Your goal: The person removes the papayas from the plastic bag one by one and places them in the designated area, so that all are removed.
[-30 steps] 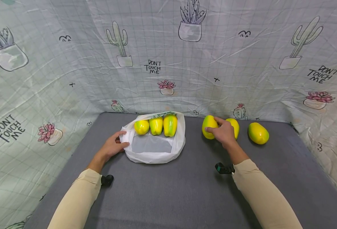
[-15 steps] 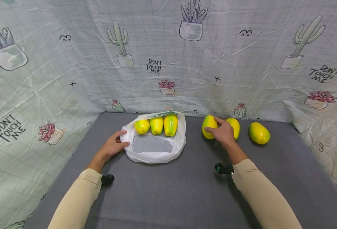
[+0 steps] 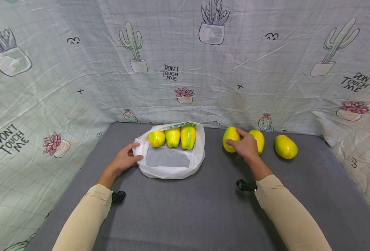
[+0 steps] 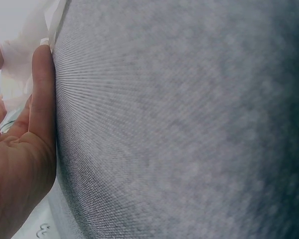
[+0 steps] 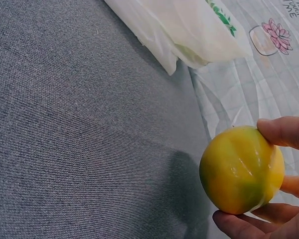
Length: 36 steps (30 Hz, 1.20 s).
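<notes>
A white plastic bag (image 3: 171, 173) lies with its mouth open at the back, left of the middle. Three glossy yellow-green papayas (image 3: 172, 138) lie in a row inside it. My left hand (image 3: 126, 159) holds the bag's left edge between thumb and fingers; in the left wrist view the fingers (image 4: 43, 89) lie low along the table at the white plastic. To the right of the bag, my right hand (image 3: 246, 144) grips another papaya (image 5: 234, 172), thumb on one side and fingertips on the other. The right wrist view shows its shadow on the cloth.
Just right of the gripped one, a papaya (image 3: 259, 141) is partly hidden by my right hand. Another papaya (image 3: 286, 146) lies farther right. Grey cloth (image 3: 185, 212) covers the table, and a printed curtain (image 3: 222, 90) stands along its back and sides.
</notes>
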{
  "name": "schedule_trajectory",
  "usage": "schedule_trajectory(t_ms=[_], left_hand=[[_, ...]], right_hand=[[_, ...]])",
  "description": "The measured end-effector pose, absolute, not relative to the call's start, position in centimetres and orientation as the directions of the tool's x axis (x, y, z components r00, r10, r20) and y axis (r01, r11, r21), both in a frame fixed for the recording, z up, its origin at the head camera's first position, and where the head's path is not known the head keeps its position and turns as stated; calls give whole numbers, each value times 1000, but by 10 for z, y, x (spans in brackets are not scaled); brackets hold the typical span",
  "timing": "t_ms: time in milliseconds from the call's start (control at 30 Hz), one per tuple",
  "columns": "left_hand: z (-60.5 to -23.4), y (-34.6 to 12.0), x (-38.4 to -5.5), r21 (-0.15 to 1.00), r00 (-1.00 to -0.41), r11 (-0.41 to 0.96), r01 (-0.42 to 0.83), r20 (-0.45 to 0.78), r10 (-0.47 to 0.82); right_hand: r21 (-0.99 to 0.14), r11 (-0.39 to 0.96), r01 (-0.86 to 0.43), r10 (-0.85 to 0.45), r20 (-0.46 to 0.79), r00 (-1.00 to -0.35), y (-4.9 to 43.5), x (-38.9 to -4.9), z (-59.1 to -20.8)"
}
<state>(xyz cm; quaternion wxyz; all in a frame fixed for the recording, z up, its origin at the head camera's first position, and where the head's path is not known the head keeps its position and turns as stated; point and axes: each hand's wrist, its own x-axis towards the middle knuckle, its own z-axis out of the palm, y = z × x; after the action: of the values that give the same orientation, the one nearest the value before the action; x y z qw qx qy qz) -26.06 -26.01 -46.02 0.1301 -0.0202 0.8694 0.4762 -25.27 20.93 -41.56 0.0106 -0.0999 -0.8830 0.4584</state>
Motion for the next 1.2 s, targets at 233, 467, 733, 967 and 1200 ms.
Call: schedule_trajectory(t_ms=[233,467,733,967,1200], left_hand=[[-461,-261,-260,828,-966,539,-158,-243,90],[-461,-263,-262,823,-965,544,-163,-249,87],[-461,-261,-260,826,-966,540,-160,-242,85],[-461,-262,-260,822,-966,546,-161,-245,85],[-462,-262,-263,815,-967,555,-165,-245,71]], right_hand=[[-823,543,168,185,-78,-980,207,-253,-417],[-836,527,157,171,-77,-982,209,-254,-421],[-847,515,134,148,-66,-987,208,-257,-422],[-839,530,121,142,-53,-988,206,-259,-427],[-825,549,137,146,-67,-987,204,-261,-428]])
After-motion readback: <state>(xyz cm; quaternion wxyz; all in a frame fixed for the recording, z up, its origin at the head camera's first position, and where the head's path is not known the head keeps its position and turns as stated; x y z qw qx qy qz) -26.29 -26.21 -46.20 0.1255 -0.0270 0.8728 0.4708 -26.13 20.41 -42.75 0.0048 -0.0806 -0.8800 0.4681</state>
